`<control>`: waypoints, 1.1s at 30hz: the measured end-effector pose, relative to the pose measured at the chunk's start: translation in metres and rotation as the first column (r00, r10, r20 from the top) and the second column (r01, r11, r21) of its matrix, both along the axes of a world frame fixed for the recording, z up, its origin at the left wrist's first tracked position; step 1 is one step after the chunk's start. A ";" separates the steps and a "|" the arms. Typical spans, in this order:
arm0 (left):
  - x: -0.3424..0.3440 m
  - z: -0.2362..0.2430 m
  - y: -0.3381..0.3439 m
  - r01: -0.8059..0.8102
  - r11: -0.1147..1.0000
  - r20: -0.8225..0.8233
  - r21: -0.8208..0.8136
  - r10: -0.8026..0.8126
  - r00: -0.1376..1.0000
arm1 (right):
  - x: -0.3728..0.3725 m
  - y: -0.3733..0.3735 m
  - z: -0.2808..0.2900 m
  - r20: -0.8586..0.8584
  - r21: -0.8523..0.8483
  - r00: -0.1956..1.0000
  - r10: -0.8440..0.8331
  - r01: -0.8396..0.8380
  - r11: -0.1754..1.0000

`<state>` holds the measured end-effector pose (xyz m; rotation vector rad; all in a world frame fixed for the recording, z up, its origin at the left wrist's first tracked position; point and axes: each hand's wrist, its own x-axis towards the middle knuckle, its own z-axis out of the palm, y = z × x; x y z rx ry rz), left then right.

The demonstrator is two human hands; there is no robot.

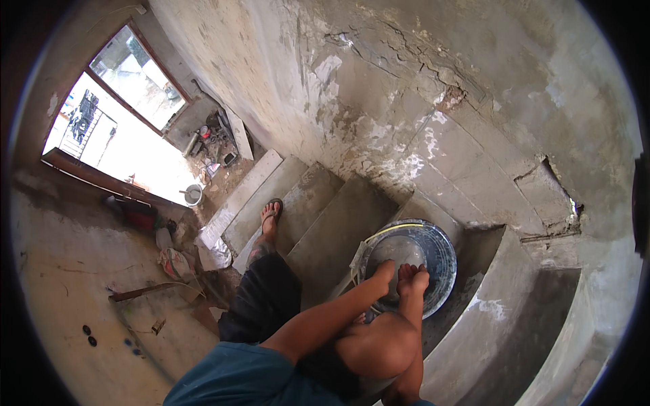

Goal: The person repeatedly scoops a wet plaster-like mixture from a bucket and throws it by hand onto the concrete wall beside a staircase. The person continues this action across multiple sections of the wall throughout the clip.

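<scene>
A round dark bucket (441,271) with a yellowish handle (394,229) sits on the concrete stairs, with wet-looking grey material (396,250) inside. Over its opening are both my hands, close together. My left hand (385,272) points down toward the grey material; its fingers are hidden from this angle. Beside it, my right hand (412,278) is turned partly palm up, with the fingers curled in and pressed together. Whether anything lies inside that curl cannot be made out. My bent knee (389,345) is between my forearms, close to the bucket.
Concrete steps (342,216) descend to the left, where my sandalled foot (271,214) rests. A rough, cracked wall (420,95) borders them. Below, by a bright doorway (128,142), are a small pail (193,195), scattered debris (220,145) and a sack (177,264).
</scene>
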<state>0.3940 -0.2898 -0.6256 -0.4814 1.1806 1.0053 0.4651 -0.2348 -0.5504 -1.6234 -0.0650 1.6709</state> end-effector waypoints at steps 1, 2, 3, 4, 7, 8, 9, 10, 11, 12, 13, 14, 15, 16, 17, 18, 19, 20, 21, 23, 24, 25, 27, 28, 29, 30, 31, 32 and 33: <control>0.007 -0.022 -0.002 0.024 1.000 0.037 0.003 -0.024 0.999 | 0.009 -0.002 -0.019 0.057 -0.005 0.997 -0.048 0.048 0.999; 0.018 -0.036 0.000 0.045 0.999 0.010 -0.030 -0.045 0.999 | 0.016 -0.005 -0.032 0.105 0.003 0.990 -0.091 0.091 0.996; 0.022 -0.042 0.002 0.061 0.996 -0.020 -0.062 -0.062 0.998 | 0.017 -0.006 -0.038 0.171 0.078 0.980 -0.098 0.086 0.993; 0.022 -0.039 0.006 0.076 0.993 -0.049 -0.094 -0.080 0.996 | 0.015 -0.006 -0.037 0.173 -0.005 0.979 -0.112 0.114 0.993; 0.000 0.016 0.013 0.066 0.992 -0.063 -0.110 -0.073 0.995 | -0.012 0.003 0.015 0.032 -0.033 0.994 -0.103 0.104 0.994; -0.013 0.049 0.021 -0.073 0.982 -0.017 0.175 0.077 0.997 | -0.028 0.017 0.045 -0.112 -0.020 0.983 -0.144 0.143 0.990; -0.026 0.086 0.028 -0.213 0.879 0.071 0.426 0.203 0.977 | -0.038 0.029 0.082 -0.362 0.235 0.929 0.074 0.014 0.972; -0.044 0.123 0.032 -0.319 0.726 0.170 0.609 0.274 0.947 | -0.046 0.044 0.121 -0.424 0.452 0.868 0.258 -0.044 0.891; -0.058 0.161 0.036 -0.358 0.592 0.178 0.722 0.340 0.923 | -0.050 0.056 0.158 -0.484 0.586 0.782 0.392 -0.044 0.809; -0.075 0.196 0.041 -0.348 0.622 0.130 0.702 0.369 0.920 | -0.059 0.069 0.192 -0.423 0.616 0.830 0.364 -0.032 0.787; -0.091 0.225 0.044 -0.357 0.500 0.126 0.789 0.437 0.890 | -0.067 0.077 0.217 -0.401 0.739 0.787 0.468 -0.024 0.673; -0.100 0.247 0.044 -0.327 0.579 0.057 0.747 0.434 0.899 | -0.073 0.077 0.231 -0.354 0.706 0.841 0.409 -0.047 0.707; -0.109 0.260 0.047 -0.298 0.576 0.005 0.761 0.455 0.891 | -0.078 0.078 0.238 -0.321 0.703 0.859 0.399 -0.067 0.708; -0.114 0.264 0.048 -0.262 0.507 -0.042 0.821 0.511 0.858 | -0.081 0.075 0.235 -0.312 0.753 0.827 0.468 -0.085 0.652; -0.115 0.260 0.047 -0.249 0.652 -0.096 0.716 0.446 0.890 | -0.082 0.067 0.223 -0.251 0.682 0.889 0.382 -0.117 0.722; -0.111 0.248 0.044 -0.228 0.728 -0.140 0.646 0.407 0.903 | -0.080 0.056 0.204 -0.182 0.686 0.910 0.373 -0.154 0.711; -0.102 0.231 0.040 -0.204 0.779 -0.178 0.593 0.373 0.910 | -0.074 0.044 0.180 -0.137 0.588 0.952 0.275 -0.145 0.796; -0.092 0.207 0.032 -0.142 0.859 -0.219 0.491 0.280 0.935 | -0.064 0.032 0.150 -0.077 0.489 0.967 0.243 -0.175 0.854; -0.078 0.181 0.022 -0.065 0.923 -0.235 0.380 0.164 0.958 | -0.052 0.021 0.119 -0.102 0.380 0.967 0.232 -0.178 0.908; -0.051 0.134 0.007 0.009 0.990 -0.158 0.139 0.013 0.987 | -0.025 0.005 0.057 -0.077 0.164 0.985 0.156 -0.142 0.976; -0.037 0.115 0.002 0.033 0.992 -0.146 0.118 -0.015 0.989 | -0.010 -0.001 0.029 -0.054 0.080 0.991 0.122 -0.117 0.990; -0.026 0.100 0.000 0.063 0.998 -0.122 0.018 -0.060 0.991 | 0.006 -0.004 0.003 -0.037 0.004 0.996 0.081 -0.081 0.997; -0.011 0.081 -0.003 0.118 0.984 -0.084 -0.135 -0.130 0.988 | 0.026 -0.004 -0.041 -0.034 -0.075 0.999 0.034 -0.037 0.997; -0.007 0.078 -0.003 0.138 0.976 -0.091 -0.166 -0.154 0.984 | 0.031 -0.006 -0.057 0.000 -0.063 0.999 0.046 -0.046 0.997; -0.006 0.079 -0.002 0.159 0.969 -0.096 -0.190 -0.179 0.979 | 0.033 -0.008 -0.065 0.007 -0.099 1.000 0.006 -0.005 0.995; -0.006 0.083 -0.001 0.161 0.968 -0.092 -0.193 -0.181 0.979 | 0.030 -0.008 -0.066 -0.002 -0.068 1.000 0.017 -0.018 0.998; -0.010 0.092 0.001 0.155 0.970 -0.079 -0.188 -0.173 0.982 | 0.024 -0.006 -0.058 0.065 -0.058 0.998 0.004 0.000 0.998; -0.016 0.105 0.002 0.120 0.979 -0.040 -0.165 -0.128 0.991 | 0.013 -0.004 -0.040 -0.094 -0.051 0.995 0.028 -0.033 0.998; -0.021 0.121 0.000 -0.025 1.000 0.008 -0.016 0.026 1.000 | -0.002 -0.001 -0.013 -0.183 -0.064 0.983 0.027 -0.040 0.997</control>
